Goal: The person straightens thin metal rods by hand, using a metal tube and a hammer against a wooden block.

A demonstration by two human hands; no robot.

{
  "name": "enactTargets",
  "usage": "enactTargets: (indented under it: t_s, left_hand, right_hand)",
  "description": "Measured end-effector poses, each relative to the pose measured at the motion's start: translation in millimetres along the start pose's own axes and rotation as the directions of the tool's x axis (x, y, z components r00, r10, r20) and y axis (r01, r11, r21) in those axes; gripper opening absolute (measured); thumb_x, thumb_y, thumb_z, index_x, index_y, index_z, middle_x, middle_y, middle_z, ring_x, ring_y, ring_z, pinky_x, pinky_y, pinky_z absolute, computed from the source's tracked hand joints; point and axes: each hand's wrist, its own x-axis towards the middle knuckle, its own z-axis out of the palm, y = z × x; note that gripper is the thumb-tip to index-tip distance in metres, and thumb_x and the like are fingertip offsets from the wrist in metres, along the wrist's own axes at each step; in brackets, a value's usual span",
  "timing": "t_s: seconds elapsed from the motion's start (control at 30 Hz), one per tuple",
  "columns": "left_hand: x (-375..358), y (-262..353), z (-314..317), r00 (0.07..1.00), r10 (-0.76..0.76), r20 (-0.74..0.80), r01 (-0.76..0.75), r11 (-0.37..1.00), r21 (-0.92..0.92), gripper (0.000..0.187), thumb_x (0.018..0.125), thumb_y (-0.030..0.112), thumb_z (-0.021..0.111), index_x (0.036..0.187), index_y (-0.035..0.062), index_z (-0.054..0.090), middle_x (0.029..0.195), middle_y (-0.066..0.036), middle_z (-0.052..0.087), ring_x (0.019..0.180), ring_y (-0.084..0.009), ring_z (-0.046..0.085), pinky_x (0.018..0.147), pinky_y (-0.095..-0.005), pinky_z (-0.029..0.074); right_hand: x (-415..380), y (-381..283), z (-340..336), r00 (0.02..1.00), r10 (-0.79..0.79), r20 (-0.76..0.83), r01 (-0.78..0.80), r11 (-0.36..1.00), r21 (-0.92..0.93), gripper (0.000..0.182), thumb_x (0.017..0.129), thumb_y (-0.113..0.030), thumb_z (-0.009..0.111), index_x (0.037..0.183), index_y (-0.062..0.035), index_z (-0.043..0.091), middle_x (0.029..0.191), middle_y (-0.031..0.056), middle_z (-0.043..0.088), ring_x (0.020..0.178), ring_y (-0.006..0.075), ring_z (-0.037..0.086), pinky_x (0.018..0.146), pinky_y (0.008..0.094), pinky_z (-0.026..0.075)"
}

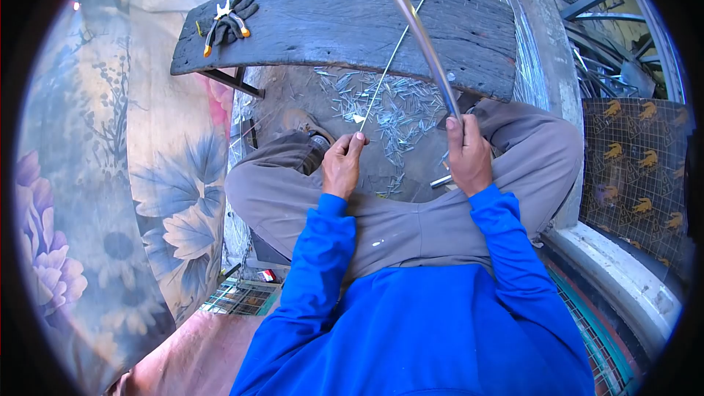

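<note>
Between the thumb and fingers of my left hand (342, 164) is the near end of a thin metal rod (389, 62). The rod slants away from me, up and over the dark wooden bench (315, 26). My right hand (469, 154) is wrapped around a thicker, shiny metal bar (422, 33), which points up and forward and overlaps the bench in this view. A short metal end (441, 182) shows just left of my right hand, low between my legs. Both hands are in front of my lap, apart from each other.
Pliers (224, 22) with orange-tipped handles lie on a dark glove (240, 13) at the bench's left end. Many cut metal bits (400, 114) litter the ground below. Long thin rods (529, 51) lean by the bench's right end. Flowered cloth (172, 198) hangs at left.
</note>
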Motion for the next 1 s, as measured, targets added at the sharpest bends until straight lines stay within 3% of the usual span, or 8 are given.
enactTargets:
  t_s: [0.07,0.2,0.3,0.5,0.6,0.77,0.9,1.0]
  left_hand:
    - [-6.8,8.8,3.3,0.989,0.046,-0.14,-0.025,0.989,0.147,0.039,0.097,0.036,0.06,0.097,-0.0013,0.069,0.074,0.0,0.062,0.071,-0.0076,0.052,0.068,-0.0242,0.044]
    - [-14.3,15.3,4.4,0.985,-0.013,-0.17,0.044,0.983,0.178,0.039,0.097,0.036,0.061,0.099,-0.0018,0.069,0.081,-0.005,0.069,0.078,-0.0091,0.058,0.076,-0.026,0.047]
    - [-16.6,9.6,3.8,0.985,0.013,-0.175,0.02,0.983,0.183,0.038,0.096,0.036,0.062,0.1,-0.0012,0.07,0.082,-0.007,0.07,0.079,-0.01,0.06,0.076,-0.027,0.048]
    - [-25.7,14.0,-0.4,0.982,0.028,-0.188,0.022,0.965,0.262,0.037,0.096,0.037,0.062,0.102,0.0021,0.071,0.084,-0.01,0.071,0.078,-0.0124,0.062,0.075,-0.0283,0.048]
    - [-28.9,10.5,-1.5,0.974,0.094,-0.204,-0.035,0.961,0.273,0.036,0.097,0.035,0.059,0.096,0.0014,0.07,0.081,-0.015,0.068,0.075,-0.0255,0.065,0.072,-0.035,0.048]
    - [-36.3,8.6,-6.0,0.944,0.247,-0.219,-0.151,0.912,0.38,0.031,0.097,0.031,0.061,0.096,0.0017,0.07,0.08,-0.017,0.067,0.073,-0.031,0.063,0.069,-0.0365,0.048]
    - [-35.1,13.1,-6.6,0.945,0.252,-0.208,-0.149,0.898,0.413,0.03,0.097,0.031,0.061,0.097,0.0017,0.069,0.08,-0.017,0.067,0.071,-0.0325,0.063,0.068,-0.0373,0.048]
    - [-37.5,6.8,-8.2,0.944,0.243,-0.222,-0.133,0.899,0.417,0.031,0.096,0.033,0.061,0.101,0.0034,0.071,0.082,-0.017,0.068,0.072,-0.0244,0.064,0.07,-0.0342,0.049]
  right_hand:
    - [1.1,11.6,4.8,0.972,0.143,0.186,-0.102,0.971,-0.217,0.039,0.101,-0.039,0.049,0.09,-0.0016,0.05,0.071,0.0247,0.059,0.071,0.0481,0.059,0.059,0.0526,0.042]
    - [2.5,7.2,3.8,0.945,0.196,0.261,-0.146,0.969,-0.198,0.039,0.102,-0.039,0.047,0.091,-0.0018,0.048,0.071,0.0268,0.059,0.072,0.0498,0.058,0.06,0.0552,0.042]
    - [-4.0,3.7,5.2,0.993,0.05,0.102,-0.047,0.998,-0.029,0.042,0.102,-0.042,0.044,0.09,-0.0019,0.047,0.071,0.0288,0.059,0.074,0.0517,0.058,0.062,0.058,0.041]
    - [4.0,17.9,2.2,0.944,0.227,0.24,-0.172,0.958,-0.232,0.04,0.102,-0.041,0.046,0.092,-0.0028,0.051,0.075,0.0271,0.061,0.077,0.0502,0.059,0.061,0.0559,0.042]
    - [0.6,9.5,0.2,0.96,0.18,0.215,-0.138,0.971,-0.196,0.036,0.102,-0.038,0.047,0.094,-0.0033,0.051,0.074,0.0255,0.061,0.075,0.0491,0.059,0.06,0.0538,0.043]
    - [-4.1,-6.2,-1.3,0.998,-0.035,-0.06,0.036,0.999,0.014,0.03,0.101,-0.033,0.052,0.095,-0.0038,0.051,0.071,0.0226,0.058,0.069,0.0466,0.058,0.059,0.0503,0.043]
    - [3.6,15.2,7.1,0.955,0.243,0.172,-0.184,0.935,-0.303,0.033,0.102,-0.036,0.048,0.093,-0.0048,0.05,0.072,0.0239,0.059,0.072,0.048,0.059,0.062,0.0539,0.043]
    - [-1.7,5.7,4.6,0.985,0.126,0.121,-0.108,0.983,-0.146,0.04,0.102,-0.043,0.044,0.094,-0.0046,0.05,0.075,0.0276,0.06,0.074,0.0507,0.059,0.063,0.0581,0.042]
